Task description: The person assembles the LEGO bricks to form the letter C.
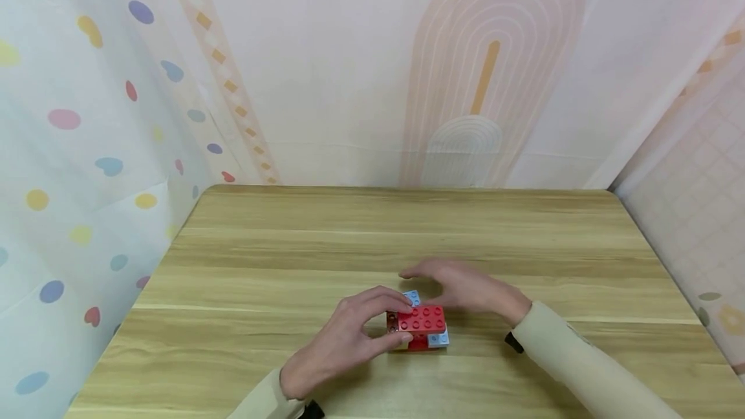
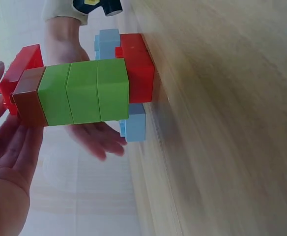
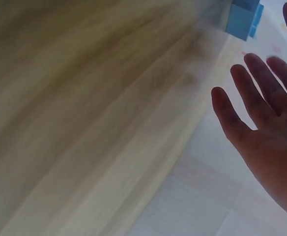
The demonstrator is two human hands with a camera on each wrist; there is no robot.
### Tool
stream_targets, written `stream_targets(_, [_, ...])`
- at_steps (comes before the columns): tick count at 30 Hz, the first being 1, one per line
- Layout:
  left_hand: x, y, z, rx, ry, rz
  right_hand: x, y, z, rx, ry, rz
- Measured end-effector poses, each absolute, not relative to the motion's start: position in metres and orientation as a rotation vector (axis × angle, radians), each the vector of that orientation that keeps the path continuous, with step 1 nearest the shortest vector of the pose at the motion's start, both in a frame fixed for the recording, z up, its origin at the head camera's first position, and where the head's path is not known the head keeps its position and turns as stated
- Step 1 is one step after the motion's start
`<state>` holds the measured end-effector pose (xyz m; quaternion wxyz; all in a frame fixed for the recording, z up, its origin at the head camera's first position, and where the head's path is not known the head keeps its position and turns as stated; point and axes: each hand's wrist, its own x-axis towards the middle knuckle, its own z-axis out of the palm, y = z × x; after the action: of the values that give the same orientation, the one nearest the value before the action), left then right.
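A toy-brick build stands on the table. Its column of green bricks (image 2: pixel 83 92) carries a brown brick (image 2: pixel 31 96), and a red brick (image 1: pixel 421 320) juts out sideways on top. Down at table level a second red brick (image 2: pixel 138 69) has a light blue brick (image 2: pixel 135 123) at one end and another light blue brick (image 2: pixel 109 44) at the other. My left hand (image 1: pixel 343 335) holds the top red brick, thumb at its near side and fingers at its far side. My right hand (image 1: pixel 465 284) hovers just behind and right of the build, fingers extended and holding nothing.
The wooden table (image 1: pixel 262 238) has a rounded back edge. Patterned cloth (image 1: pixel 337 70) hangs behind it and on both sides. A black wrist strap (image 1: pixel 514 343) shows below the right sleeve (image 1: pixel 576 361).
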<state>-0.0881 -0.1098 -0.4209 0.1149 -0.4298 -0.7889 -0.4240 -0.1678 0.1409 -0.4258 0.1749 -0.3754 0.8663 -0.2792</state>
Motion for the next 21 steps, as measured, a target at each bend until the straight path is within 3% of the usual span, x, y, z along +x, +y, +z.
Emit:
stream_targets(9, [-0.090, -0.107, -0.416, -1.257, -2.324, -1.299, -0.171, 0.125, -0.434, -1.237, 2.452, -0.663])
stream_targets(21, [-0.092, -0.108, -0.415, -1.246, -2.350, -1.349, -0.166, 0.128, -0.426, -1.050, 2.504, -0.750])
